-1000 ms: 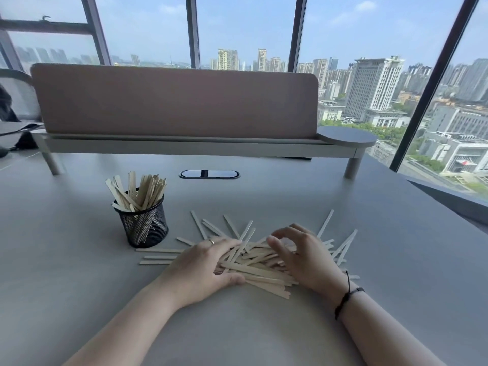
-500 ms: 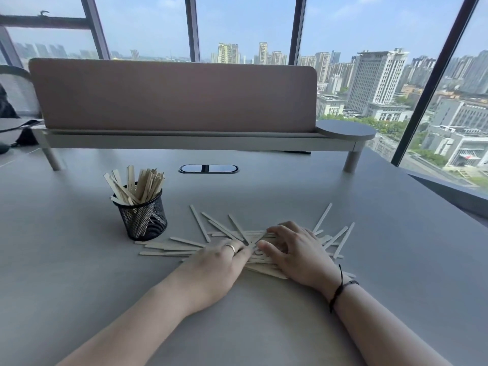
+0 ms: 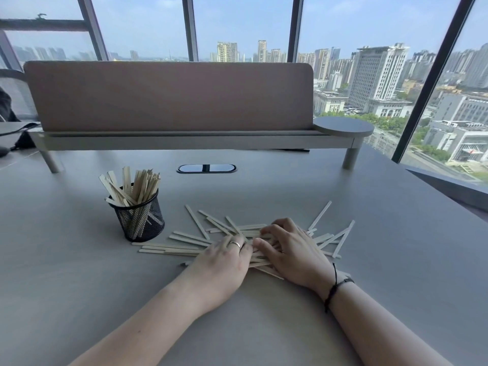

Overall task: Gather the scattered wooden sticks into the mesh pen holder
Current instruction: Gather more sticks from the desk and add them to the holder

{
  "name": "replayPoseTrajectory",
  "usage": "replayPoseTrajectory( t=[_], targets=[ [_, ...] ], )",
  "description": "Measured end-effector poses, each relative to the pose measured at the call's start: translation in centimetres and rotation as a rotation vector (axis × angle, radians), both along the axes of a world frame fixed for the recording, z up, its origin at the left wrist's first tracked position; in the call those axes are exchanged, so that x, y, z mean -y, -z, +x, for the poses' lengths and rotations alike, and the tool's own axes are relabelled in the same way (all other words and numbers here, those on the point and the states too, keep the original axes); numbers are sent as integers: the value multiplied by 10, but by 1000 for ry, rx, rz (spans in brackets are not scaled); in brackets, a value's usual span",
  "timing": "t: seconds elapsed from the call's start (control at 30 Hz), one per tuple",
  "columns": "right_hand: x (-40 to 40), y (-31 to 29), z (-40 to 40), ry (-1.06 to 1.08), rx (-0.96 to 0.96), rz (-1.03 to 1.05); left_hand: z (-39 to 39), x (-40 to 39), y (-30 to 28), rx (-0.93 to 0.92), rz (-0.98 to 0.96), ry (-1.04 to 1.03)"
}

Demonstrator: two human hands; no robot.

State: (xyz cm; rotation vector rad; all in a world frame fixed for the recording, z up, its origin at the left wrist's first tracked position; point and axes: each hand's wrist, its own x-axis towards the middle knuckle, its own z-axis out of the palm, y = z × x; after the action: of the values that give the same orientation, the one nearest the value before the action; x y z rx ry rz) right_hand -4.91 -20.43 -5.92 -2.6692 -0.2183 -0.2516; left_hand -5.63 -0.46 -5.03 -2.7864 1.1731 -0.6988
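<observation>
here both hands, the left hand [image 3: 224,262] and right hand [image 3: 293,249], curl their fingers around the scattered wooden sticks [image 3: 266,241] on the grey desk [image 3: 369,260], with the stick-filled mesh pen holder [image 3: 140,220] at ten o'clock of the pile.

Desk layout: holder to my left, loose sticks in front of me under both hands.

The mesh pen holder [image 3: 136,216] stands upright on the desk [image 3: 396,260], left of the scattered wooden sticks [image 3: 195,237], with more sticks standing in it. My left hand [image 3: 220,262] and right hand [image 3: 294,250] rest side by side on the pile, fingertips close together. Behind, a cable port [image 3: 206,168] sits in the desk, before a raised shelf [image 3: 184,141] carrying a divider panel [image 3: 169,96].
</observation>
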Motion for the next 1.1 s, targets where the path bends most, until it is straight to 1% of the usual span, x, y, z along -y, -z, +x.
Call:
replayPoseTrajectory(
  t=[0.1,0.2,0.37,0.57,0.87,0.97,1.1],
  targets=[
    [-1,-1,-1,-6,-4,21,-1,-1,-2,-14,-21,-17],
    [-4,-1,-2,-18,6,50,-1,-3,-5,-32,5,-67],
    [-5,-2,-2,-21,5,209,4,-7,-6,-127,14,-181],
    [0,-8,-2,-15,7,398,9,-11,-12,-148,-13,-238],
    [3,-9,-1,-22,28,490,6,-27,-21,-1,-240,-178],
    [2,-11,-5,-69,38,496,6,-30,-21,-11,-314,-157],
    [1,-12,-8,-103,79,464,7,-35,-19,-71,-413,-141]
  ],
)
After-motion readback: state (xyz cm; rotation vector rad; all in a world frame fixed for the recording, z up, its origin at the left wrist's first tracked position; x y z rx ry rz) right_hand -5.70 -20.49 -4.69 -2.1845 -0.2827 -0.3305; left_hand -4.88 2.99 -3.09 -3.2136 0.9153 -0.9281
